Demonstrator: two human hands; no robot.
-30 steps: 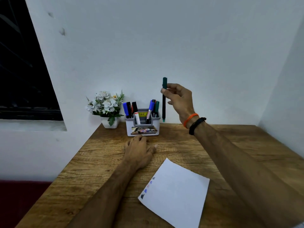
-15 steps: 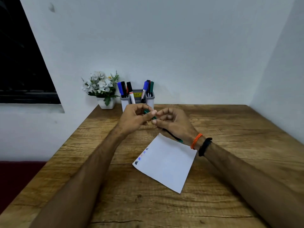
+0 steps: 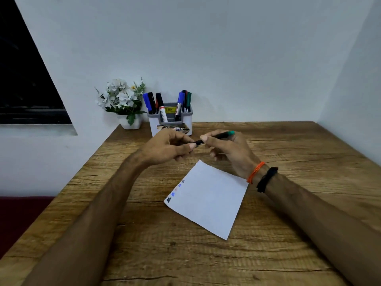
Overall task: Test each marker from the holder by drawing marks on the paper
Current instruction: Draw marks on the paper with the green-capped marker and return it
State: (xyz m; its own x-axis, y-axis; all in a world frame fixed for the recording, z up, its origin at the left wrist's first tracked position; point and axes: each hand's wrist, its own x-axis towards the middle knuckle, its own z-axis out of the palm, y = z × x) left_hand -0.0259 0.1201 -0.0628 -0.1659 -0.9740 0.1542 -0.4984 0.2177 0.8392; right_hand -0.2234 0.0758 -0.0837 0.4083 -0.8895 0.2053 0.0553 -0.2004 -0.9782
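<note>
So far a few marks line the paper's left edge mid-counter, while both hands, left and right, pinch a green marker above it, seemingly uncapping, with several still waiting in the holder at the back edge.

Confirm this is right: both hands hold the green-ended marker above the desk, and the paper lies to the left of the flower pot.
Wrong on one point. In the head view the paper lies nearer the camera and to the right of the flower pot. Both the left hand and the right hand do hold the green-ended marker above the desk.

Wooden table, white paper, marker holder, flower pot at back
</note>
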